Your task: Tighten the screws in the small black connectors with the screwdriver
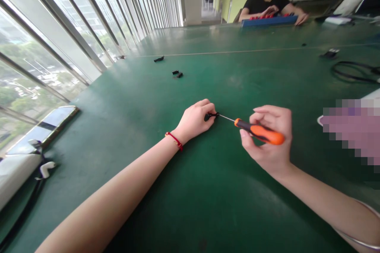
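Near the middle of the green table point(178, 99), my left hand point(197, 120) has its fingers closed round a small black part point(209, 116) resting low at the tabletop. A red bracelet circles that wrist. To the right, my right hand point(271, 138) holds a screwdriver point(261, 132) with an orange and black handle, its fingers loosely curled around the handle. The thin metal shaft points left, and its tip meets the black part beside my left fingertips. What the tip touches exactly is too small to tell.
Small black pieces point(177, 74) and another black piece point(159, 59) lie farther back. A phone point(44, 130) and white earphone point(46, 169) are at left, by railings. A black cable point(353, 72) lies right. A person point(268, 6) sits across behind a blue tray point(269, 21).
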A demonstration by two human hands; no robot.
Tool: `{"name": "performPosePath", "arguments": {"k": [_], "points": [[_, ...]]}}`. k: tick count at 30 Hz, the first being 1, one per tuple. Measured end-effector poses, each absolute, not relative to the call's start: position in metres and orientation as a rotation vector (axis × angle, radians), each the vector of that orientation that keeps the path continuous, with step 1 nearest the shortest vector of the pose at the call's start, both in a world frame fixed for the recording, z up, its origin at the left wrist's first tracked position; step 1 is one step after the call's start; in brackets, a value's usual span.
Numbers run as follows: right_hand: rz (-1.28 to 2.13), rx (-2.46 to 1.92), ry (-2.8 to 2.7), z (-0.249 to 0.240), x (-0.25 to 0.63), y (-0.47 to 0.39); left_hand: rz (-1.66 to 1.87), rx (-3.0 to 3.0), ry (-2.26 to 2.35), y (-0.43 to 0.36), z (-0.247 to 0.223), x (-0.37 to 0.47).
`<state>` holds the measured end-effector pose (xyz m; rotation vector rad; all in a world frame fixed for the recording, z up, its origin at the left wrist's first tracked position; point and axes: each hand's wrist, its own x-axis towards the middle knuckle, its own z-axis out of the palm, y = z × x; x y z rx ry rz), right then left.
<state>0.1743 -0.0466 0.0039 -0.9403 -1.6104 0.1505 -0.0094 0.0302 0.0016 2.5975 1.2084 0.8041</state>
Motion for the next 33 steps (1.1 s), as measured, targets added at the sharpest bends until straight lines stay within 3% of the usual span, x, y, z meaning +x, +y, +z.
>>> {"name": "performPosePath", "arguments": {"k": [33], "points": [[0.031,-1.010,-1.756,0.0044,0.1737,-0.0500,0.807,2.583,1.224,0.0291,0.0025,-0.0088]]}}
